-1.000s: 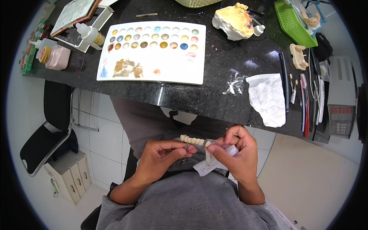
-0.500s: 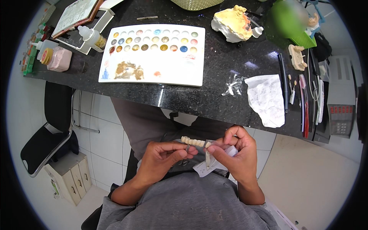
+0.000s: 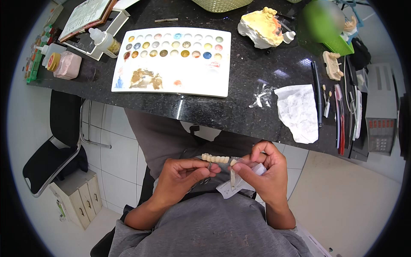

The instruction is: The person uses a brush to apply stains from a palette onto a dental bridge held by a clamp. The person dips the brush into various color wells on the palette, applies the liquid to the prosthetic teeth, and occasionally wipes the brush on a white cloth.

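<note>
Over my lap, my left hand (image 3: 182,176) pinches a slim metal clamp (image 3: 209,165) between thumb and fingers. A row of cream dental crowns, joined as a bridge (image 3: 215,158), sits at the clamp's upper end. My right hand (image 3: 266,171) is closed on a tooth shade tab (image 3: 233,173), its tooth-shaped tip upward near the bridge's right end. A narrow gap separates the two. The same hand also holds a clear plastic bag with a white paper slip (image 3: 233,189) that has handwriting on it. My fingers hide part of the clamp and bag.
The black countertop (image 3: 180,105) runs ahead of my hands. On it lie a white palette (image 3: 188,77) of colour wells, a plaster dental model (image 3: 262,32), crumpled white paper (image 3: 298,113), a toothbrush (image 3: 340,107) and a pink-filled jar (image 3: 67,65). A black chair (image 3: 47,158) stands left.
The bridge and the shade tab have drifted slightly apart, and the bridge has tilted a little. Both hands keep their holds.
</note>
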